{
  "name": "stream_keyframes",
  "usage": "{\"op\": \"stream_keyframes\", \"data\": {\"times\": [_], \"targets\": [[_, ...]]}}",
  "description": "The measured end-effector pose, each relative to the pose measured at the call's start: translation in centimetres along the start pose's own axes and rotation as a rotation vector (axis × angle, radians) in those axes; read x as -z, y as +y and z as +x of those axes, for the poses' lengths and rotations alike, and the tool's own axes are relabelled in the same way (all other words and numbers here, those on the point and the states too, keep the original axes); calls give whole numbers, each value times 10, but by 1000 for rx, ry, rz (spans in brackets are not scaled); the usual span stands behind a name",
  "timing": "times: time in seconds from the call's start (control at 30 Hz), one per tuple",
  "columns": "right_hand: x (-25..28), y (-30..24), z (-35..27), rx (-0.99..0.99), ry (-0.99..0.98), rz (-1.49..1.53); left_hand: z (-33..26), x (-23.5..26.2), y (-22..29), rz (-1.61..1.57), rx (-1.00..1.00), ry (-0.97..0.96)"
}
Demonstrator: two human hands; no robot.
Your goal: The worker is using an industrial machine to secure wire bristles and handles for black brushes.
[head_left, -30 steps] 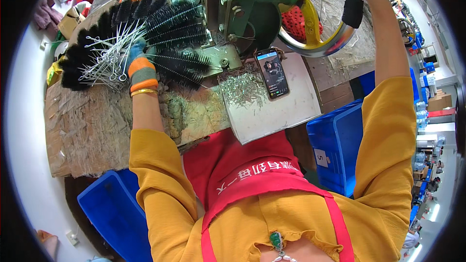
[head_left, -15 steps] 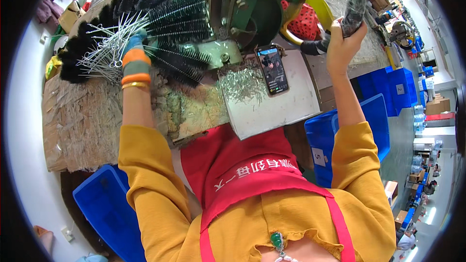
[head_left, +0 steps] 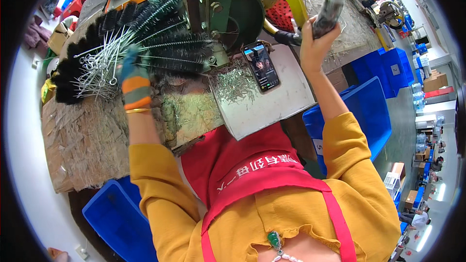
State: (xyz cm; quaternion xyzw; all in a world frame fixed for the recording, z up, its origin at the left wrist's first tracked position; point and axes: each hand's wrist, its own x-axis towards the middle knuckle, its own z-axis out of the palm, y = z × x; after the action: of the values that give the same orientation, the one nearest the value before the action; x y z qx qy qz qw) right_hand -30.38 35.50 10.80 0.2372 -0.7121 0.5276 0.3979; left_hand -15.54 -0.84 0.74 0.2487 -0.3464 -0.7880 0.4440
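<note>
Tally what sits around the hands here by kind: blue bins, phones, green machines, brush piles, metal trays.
Blue bins: 2
Phones: 1
Green machines: 1
Black wire brush piles: 1
Metal trays: 1
Total: 6

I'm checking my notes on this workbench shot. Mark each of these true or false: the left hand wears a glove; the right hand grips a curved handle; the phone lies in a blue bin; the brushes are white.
1. The left hand wears a glove: true.
2. The right hand grips a curved handle: true.
3. The phone lies in a blue bin: false, it rests on the metal tray.
4. The brushes are white: false, their bristles are black.
</note>
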Motion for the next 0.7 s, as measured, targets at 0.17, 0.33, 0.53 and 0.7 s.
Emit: {"op": "stream_keyframes", "data": {"times": [0.17, 0.33, 0.53, 0.7], "targets": [[5, -1, 6, 45, -37, -117, 12, 5, -44, 309, -225, 13], [19, -15, 47, 94, -224, -344, 12, -1, -34, 473, -94, 439], [8, -30, 116, 157, -335, -557, 8, -2, -16, 329, -180, 430], [-6, -31, 155, 364, -401, -612, 3, -11, -25, 421, -85, 585]]}}
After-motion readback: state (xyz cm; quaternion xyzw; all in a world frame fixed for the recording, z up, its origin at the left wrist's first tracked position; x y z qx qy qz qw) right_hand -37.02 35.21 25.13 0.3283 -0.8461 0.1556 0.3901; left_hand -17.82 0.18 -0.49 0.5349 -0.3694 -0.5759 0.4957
